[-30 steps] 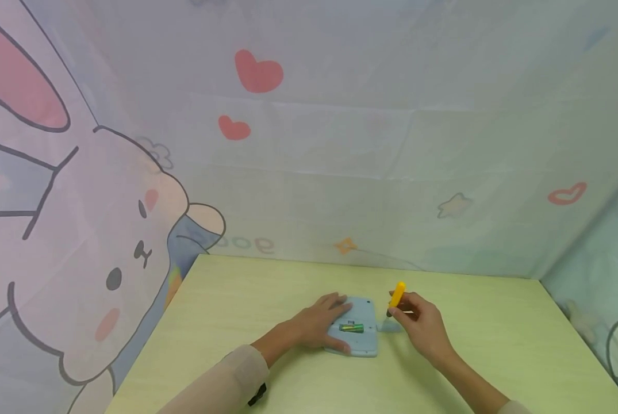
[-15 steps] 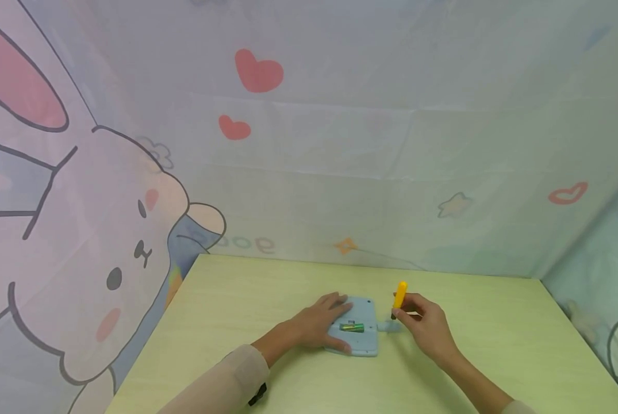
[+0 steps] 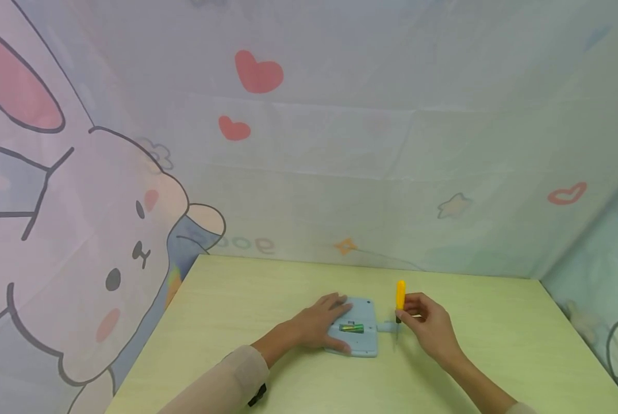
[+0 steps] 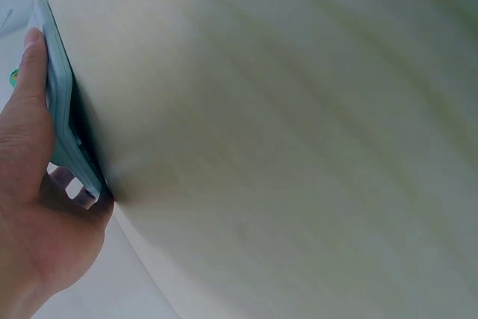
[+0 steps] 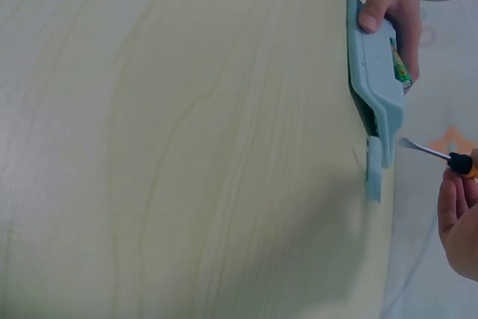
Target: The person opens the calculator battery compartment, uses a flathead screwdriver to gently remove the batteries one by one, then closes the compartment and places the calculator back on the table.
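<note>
A light-blue calculator-like device (image 3: 360,343) lies with its back up on the table, a green battery (image 3: 352,328) showing in its compartment. My left hand (image 3: 314,323) rests spread over its left side, thumb near the front edge. With thumb and fingertips my right hand (image 3: 429,329) pinches a yellow-handled screwdriver (image 3: 400,296), blade down, just right of the device. In the right wrist view the flat metal tip (image 5: 407,143) appears apart from the device. A light-blue strip (image 5: 373,169) sticks out from the device's right side; I cannot tell whether it is attached.
The pale green wooden table (image 3: 267,287) reaches back to a printed cloth (image 3: 340,144) with hearts and a rabbit. A black object (image 3: 257,395) shows beside the left sleeve.
The screwdriver has swung from tilted to nearly upright, and the right hand has shifted slightly right, with the blade tip leaving the strip's near end. The left hand and device stay put.
</note>
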Motion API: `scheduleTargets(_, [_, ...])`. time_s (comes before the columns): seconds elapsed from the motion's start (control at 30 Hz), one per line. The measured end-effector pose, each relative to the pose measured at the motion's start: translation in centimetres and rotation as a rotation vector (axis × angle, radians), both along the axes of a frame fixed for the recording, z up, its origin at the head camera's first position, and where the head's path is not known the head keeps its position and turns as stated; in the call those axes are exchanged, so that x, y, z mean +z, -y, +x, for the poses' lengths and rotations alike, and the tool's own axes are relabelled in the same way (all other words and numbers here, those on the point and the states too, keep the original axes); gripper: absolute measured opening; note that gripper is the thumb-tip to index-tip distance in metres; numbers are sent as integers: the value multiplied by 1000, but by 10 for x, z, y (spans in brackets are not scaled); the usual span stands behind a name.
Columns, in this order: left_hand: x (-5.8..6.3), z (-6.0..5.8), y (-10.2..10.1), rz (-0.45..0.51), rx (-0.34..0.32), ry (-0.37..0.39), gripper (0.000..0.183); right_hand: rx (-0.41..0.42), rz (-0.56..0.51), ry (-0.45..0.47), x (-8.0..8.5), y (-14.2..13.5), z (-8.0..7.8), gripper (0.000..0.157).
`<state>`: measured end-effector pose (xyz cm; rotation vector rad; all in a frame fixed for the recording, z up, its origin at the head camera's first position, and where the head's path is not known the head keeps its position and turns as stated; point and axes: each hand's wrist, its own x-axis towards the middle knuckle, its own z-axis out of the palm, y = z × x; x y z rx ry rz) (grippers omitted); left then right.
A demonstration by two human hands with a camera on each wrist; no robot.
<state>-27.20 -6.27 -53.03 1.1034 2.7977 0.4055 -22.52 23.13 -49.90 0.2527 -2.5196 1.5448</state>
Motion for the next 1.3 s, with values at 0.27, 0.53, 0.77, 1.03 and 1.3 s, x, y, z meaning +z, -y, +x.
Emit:
scheduleTargets(0.27, [-1, 0, 0, -5, 15, 6, 104, -9, -9, -10, -4, -5, 0, 26])
scheduleTargets(0.53, [-5, -2, 0, -20, 34, 8, 104, -47, 54, -52, -11, -10, -3, 28])
scheduleTargets(0.77, [-6, -2, 0, -5, 10, 1, 105, -55, 84, -51, -18, -19, -5, 28])
scheduleTargets(1.03, [-3, -1, -1, -3, 20, 7, 104, -87, 104, -44, -23, -22, -5, 29])
scheduleTargets(1.3, [-4, 0, -2, -7, 30, 7, 105, -113, 154, -55, -29, -27, -5, 29])
